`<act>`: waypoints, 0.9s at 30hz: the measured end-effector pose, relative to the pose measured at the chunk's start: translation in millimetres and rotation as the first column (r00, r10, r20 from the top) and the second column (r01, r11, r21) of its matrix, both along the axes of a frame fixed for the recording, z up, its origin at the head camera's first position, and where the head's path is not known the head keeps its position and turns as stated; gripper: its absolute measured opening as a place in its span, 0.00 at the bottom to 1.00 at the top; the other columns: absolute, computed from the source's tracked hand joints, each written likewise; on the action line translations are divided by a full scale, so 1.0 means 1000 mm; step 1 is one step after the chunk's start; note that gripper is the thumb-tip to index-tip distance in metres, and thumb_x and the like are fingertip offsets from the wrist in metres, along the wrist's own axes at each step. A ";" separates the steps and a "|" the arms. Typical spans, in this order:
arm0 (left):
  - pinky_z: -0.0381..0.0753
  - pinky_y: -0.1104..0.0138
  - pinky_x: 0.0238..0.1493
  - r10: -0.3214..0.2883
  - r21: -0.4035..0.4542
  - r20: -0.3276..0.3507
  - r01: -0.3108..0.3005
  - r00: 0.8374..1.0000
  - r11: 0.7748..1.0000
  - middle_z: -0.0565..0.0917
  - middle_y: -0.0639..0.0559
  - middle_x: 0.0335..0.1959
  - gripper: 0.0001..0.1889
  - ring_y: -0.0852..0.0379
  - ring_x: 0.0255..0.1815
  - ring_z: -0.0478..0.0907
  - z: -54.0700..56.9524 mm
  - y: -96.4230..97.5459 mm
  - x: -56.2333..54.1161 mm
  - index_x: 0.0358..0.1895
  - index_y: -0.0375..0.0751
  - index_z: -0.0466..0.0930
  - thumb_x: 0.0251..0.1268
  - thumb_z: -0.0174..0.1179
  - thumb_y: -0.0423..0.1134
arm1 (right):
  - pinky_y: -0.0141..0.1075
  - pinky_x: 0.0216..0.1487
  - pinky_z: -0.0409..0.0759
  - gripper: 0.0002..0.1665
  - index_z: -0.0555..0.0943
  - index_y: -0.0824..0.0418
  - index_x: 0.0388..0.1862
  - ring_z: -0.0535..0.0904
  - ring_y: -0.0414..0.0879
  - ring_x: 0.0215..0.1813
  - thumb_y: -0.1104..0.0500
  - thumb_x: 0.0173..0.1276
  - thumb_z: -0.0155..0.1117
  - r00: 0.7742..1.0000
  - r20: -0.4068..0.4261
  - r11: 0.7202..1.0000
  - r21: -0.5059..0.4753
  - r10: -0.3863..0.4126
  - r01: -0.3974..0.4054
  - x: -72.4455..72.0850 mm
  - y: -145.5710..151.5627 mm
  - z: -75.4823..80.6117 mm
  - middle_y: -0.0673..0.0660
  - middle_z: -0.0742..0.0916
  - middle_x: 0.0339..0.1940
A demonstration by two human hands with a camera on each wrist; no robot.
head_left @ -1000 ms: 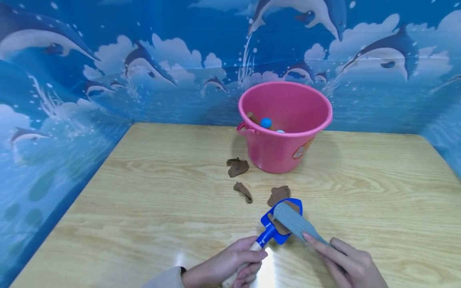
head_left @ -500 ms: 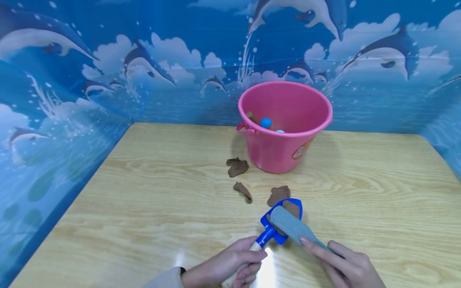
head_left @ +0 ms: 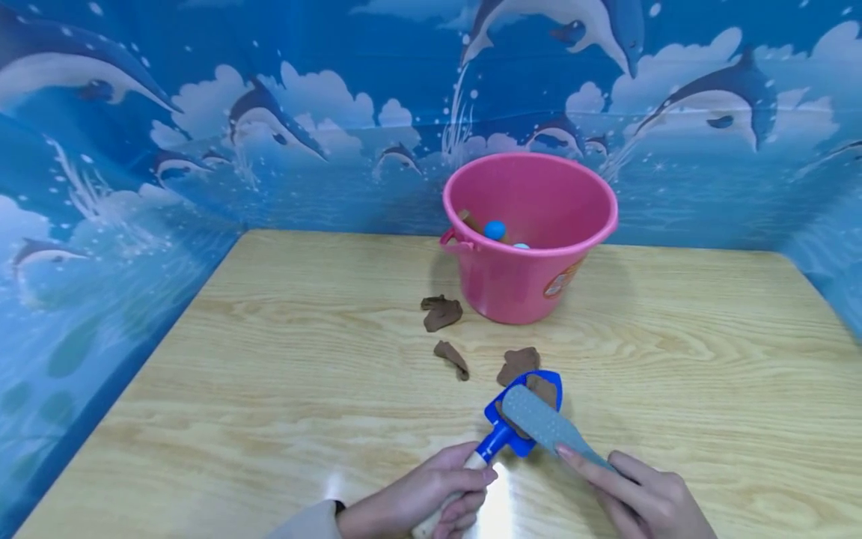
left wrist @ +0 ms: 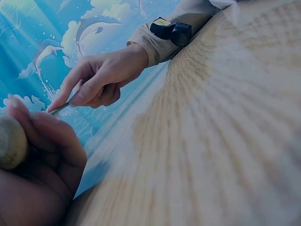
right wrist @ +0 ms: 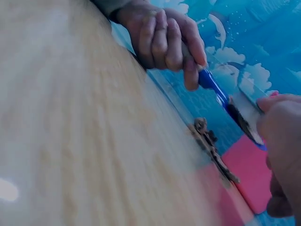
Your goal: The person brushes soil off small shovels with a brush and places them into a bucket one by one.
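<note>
In the head view my left hand (head_left: 441,486) grips the pale handle of a small toy shovel (head_left: 498,438) with a blue blade. A flat piece of brown clay (head_left: 542,391) lies on the blade. My right hand (head_left: 643,490) holds a grey-blue flat spatula-like tool (head_left: 542,419) with a dotted face, index finger laid along it. The tool's rounded end lies across the clay and hides part of it. The right wrist view shows the tool (right wrist: 247,106) close over the raised shovel blade (right wrist: 214,87). In the left wrist view, fingers curl round the round handle end (left wrist: 11,141).
A pink bucket (head_left: 501,288) stands at the back of the wooden table (head_left: 303,389), with a blue ball (head_left: 494,230) and other items inside. Clay scraps (head_left: 442,314), a thin curl (head_left: 453,359) and a flat piece (head_left: 520,364) lie before it. A dolphin-print backdrop (head_left: 337,112) encloses the table.
The spatula-like tool has slid slightly left and down over the clay, so more clay shows near the blade's tip. My left hand and the shovel have stayed almost still.
</note>
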State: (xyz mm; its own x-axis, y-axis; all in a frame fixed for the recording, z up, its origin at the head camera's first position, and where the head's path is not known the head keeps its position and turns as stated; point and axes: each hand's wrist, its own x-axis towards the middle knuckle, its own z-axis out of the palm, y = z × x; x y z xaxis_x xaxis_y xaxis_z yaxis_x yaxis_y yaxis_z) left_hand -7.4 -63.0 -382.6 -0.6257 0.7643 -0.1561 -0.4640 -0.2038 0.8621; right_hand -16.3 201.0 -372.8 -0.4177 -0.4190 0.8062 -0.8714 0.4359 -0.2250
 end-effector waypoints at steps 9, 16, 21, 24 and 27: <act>0.61 0.76 0.15 0.006 -0.036 -0.016 -0.006 1.000 0.999 0.62 0.62 0.13 0.09 0.67 0.12 0.60 0.001 0.000 0.001 0.36 0.43 0.60 0.76 0.45 0.42 | 0.10 0.20 0.49 0.23 0.87 0.64 0.41 0.51 0.23 0.21 0.53 0.78 0.47 0.985 -0.011 0.985 0.000 -0.175 0.175 -0.001 0.003 -0.001 0.40 0.65 0.17; 0.61 0.76 0.15 0.005 -0.037 -0.015 -0.006 1.000 0.999 0.61 0.62 0.12 0.08 0.67 0.11 0.60 0.002 0.001 0.001 0.37 0.42 0.61 0.76 0.45 0.41 | 0.10 0.20 0.48 0.19 0.86 0.67 0.42 0.53 0.25 0.19 0.58 0.76 0.48 0.999 -0.044 0.999 -0.032 0.016 -0.017 -0.003 0.003 0.002 0.44 0.66 0.18; 0.62 0.76 0.15 -0.006 -0.031 -0.048 0.004 0.999 1.000 0.62 0.62 0.12 0.08 0.67 0.11 0.61 0.001 0.000 0.000 0.37 0.42 0.60 0.76 0.43 0.41 | 0.10 0.21 0.48 0.23 0.87 0.61 0.40 0.51 0.23 0.21 0.54 0.78 0.44 0.998 0.042 0.998 0.049 -0.040 0.038 0.006 0.000 0.000 0.40 0.64 0.20; 0.62 0.76 0.15 -0.007 -0.031 -0.056 0.005 0.998 1.000 0.62 0.62 0.12 0.09 0.67 0.11 0.61 0.001 0.000 0.000 0.36 0.42 0.60 0.76 0.43 0.41 | 0.10 0.21 0.47 0.23 0.88 0.59 0.39 0.50 0.23 0.21 0.53 0.78 0.44 0.993 0.020 0.992 0.048 -0.117 0.116 0.005 0.000 0.001 0.40 0.63 0.20; 0.61 0.77 0.14 -0.005 -0.026 -0.031 0.004 1.000 1.000 0.62 0.62 0.12 0.09 0.67 0.11 0.60 0.001 0.000 0.000 0.35 0.43 0.59 0.76 0.44 0.41 | 0.11 0.21 0.46 0.22 0.88 0.59 0.39 0.49 0.25 0.20 0.55 0.77 0.46 0.991 -0.033 0.991 0.015 -0.132 0.132 0.003 0.000 0.002 0.42 0.62 0.18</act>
State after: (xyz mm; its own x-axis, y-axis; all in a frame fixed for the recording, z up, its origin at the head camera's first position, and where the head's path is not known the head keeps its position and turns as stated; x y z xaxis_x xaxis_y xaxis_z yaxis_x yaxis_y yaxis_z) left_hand -7.0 -62.8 -381.3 -0.6272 0.7629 -0.1568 -0.4381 -0.1791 0.8809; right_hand -13.4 200.5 -370.9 -0.4442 -0.3762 0.8131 -0.8127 0.5513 -0.1889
